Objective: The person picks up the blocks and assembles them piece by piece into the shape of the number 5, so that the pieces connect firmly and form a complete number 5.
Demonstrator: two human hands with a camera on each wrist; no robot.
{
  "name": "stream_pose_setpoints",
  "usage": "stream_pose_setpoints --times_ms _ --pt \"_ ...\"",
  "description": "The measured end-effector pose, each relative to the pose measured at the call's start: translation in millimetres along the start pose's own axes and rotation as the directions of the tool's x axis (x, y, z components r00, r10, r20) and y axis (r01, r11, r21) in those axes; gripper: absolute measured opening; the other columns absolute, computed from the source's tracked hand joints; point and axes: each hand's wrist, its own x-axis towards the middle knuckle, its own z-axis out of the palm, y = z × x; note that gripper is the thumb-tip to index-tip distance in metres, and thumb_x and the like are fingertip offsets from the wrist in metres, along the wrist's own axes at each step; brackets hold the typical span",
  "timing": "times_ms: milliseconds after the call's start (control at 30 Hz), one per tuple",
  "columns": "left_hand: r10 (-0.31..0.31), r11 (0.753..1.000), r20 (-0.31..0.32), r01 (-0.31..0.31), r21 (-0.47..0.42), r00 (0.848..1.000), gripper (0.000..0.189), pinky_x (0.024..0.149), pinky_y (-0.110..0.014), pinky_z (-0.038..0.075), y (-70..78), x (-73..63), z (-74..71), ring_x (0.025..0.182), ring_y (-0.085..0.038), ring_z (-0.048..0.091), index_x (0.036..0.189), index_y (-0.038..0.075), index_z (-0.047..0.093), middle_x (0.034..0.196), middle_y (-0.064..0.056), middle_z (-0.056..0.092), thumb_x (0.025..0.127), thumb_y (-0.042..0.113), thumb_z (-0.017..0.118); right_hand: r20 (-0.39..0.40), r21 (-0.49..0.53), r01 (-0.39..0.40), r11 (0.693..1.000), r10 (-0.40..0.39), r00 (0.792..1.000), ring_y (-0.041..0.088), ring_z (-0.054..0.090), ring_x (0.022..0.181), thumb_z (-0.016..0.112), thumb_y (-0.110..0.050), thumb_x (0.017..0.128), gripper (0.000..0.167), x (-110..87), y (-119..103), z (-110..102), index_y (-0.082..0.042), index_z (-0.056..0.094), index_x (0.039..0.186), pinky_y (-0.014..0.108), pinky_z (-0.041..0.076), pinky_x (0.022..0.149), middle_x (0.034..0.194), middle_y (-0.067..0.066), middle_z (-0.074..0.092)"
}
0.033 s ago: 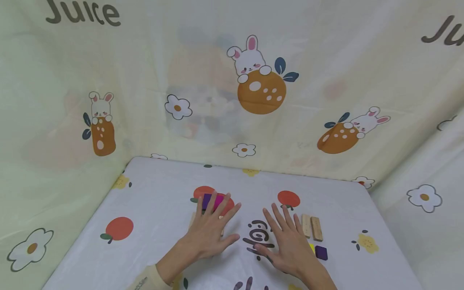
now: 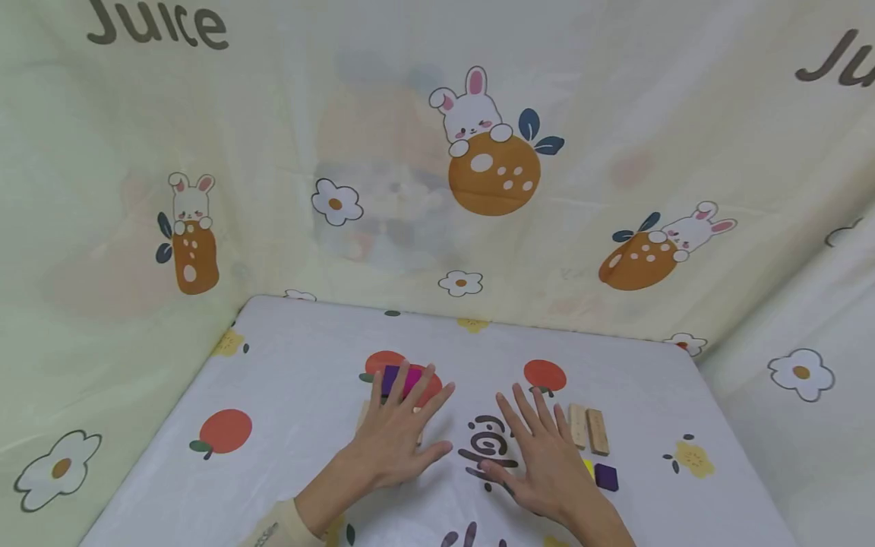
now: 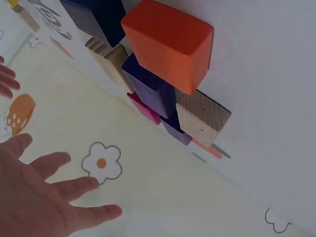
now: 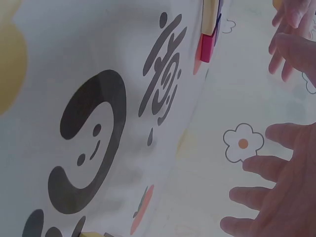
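Note:
In the head view my left hand (image 2: 391,444), its fingers spread and straight, is raised over a group of blocks and holds nothing. Beneath it, partly hidden, are a dark purple block (image 2: 390,379) and a pink block (image 2: 413,381). The left wrist view adds an orange block (image 3: 165,42), a navy block (image 3: 96,19) and a bare wooden block (image 3: 203,117). My right hand (image 2: 543,463), spread the same way and holding nothing, hovers beside two wooden blocks (image 2: 597,431). A yellow block (image 2: 588,468), mostly covered by this hand, lies by another dark purple block (image 2: 606,477).
A white cloth (image 2: 294,425) printed with fruit, flowers and dark lettering covers the table. Behind it and at both sides hang pale curtains (image 2: 273,228) with rabbit and flower prints. The gap between the hands shows printed lettering (image 2: 488,443).

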Motion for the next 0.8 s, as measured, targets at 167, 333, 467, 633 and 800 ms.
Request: stream_pose_setpoints --times_ms 167,333,467,633,800 --pt "-0.002 1.000 -0.007 0.002 0.006 1.000 0.080 0.127 -0.079 0.004 -1.6 1.6 2.9 0.166 -0.048 0.001 0.169 0.037 0.025 0.181 -0.008 0.013 0.099 0.068 0.050 -0.004 0.001 0.003 1.000 -0.003 1.000 0.046 0.028 0.161 0.068 -0.073 0.088 0.100 -0.3 0.3 -0.3 -0.026 0.031 0.168 0.074 0.020 0.127 0.175 0.012 0.032" --pt "-0.007 1.000 -0.010 0.007 0.021 1.000 0.081 0.127 -0.078 0.002 -2.9 2.3 5.3 0.167 -0.046 -0.001 0.169 0.038 0.023 0.181 -0.007 0.013 0.099 0.070 0.048 -0.032 -0.008 0.018 1.000 -0.018 0.999 0.047 0.030 0.160 0.070 -0.067 0.090 0.097 -0.4 2.5 -1.8 -0.021 0.035 0.167 0.073 0.023 0.127 0.174 0.013 0.032" --pt "-0.006 1.000 -0.009 0.007 0.012 1.000 0.080 0.128 -0.078 0.003 -2.9 2.2 5.1 0.166 -0.047 0.000 0.169 0.037 0.025 0.181 -0.008 0.013 0.099 0.069 0.050 -0.042 -0.026 0.020 0.999 -0.021 0.999 0.049 0.029 0.160 0.070 -0.066 0.091 0.095 0.5 4.6 -1.7 -0.020 0.037 0.166 0.073 0.024 0.126 0.174 0.014 0.031" --pt "-0.017 0.999 -0.013 0.017 0.029 1.000 0.080 0.127 -0.079 0.007 -3.8 4.5 5.6 0.166 -0.047 0.003 0.168 0.037 0.026 0.180 -0.009 0.016 0.099 0.069 0.050 -0.037 -0.035 0.021 0.999 -0.022 0.999 0.049 0.028 0.160 0.069 -0.067 0.091 0.094 2.2 7.0 -1.1 -0.020 0.037 0.166 0.073 0.024 0.126 0.175 0.014 0.030" --pt "-0.026 0.999 -0.008 0.026 0.033 1.000 0.081 0.126 -0.079 0.008 -5.8 6.4 6.3 0.167 -0.047 0.003 0.169 0.037 0.026 0.180 -0.008 0.015 0.099 0.070 0.050 -0.033 -0.044 0.024 0.999 -0.025 0.999 0.048 0.028 0.161 0.069 -0.066 0.091 0.094 4.2 8.2 -1.1 -0.019 0.037 0.166 0.072 0.023 0.127 0.174 0.015 0.030"
